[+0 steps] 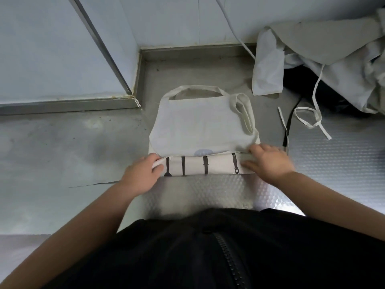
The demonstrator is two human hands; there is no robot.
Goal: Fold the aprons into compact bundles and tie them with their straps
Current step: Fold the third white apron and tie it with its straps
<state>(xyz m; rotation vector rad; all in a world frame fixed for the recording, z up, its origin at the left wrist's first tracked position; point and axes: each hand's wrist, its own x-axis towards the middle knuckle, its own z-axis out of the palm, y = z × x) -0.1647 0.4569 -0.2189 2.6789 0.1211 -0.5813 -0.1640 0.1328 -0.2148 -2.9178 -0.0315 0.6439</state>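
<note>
Metal table point(62, 142). Apron point(200, 122) half rolled; left hand point(139, 174), right hand point(268, 161) pinch roll ends, fingers point(257, 150) curled. Tying not done; pile point(333, 49) waits.

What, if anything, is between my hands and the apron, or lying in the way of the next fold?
Nothing visible separates them: the left hand and right hand are both on the near folded edge of the apron. Ahead of the fold, a looped strap lies on its right side and may get folded in.
</note>
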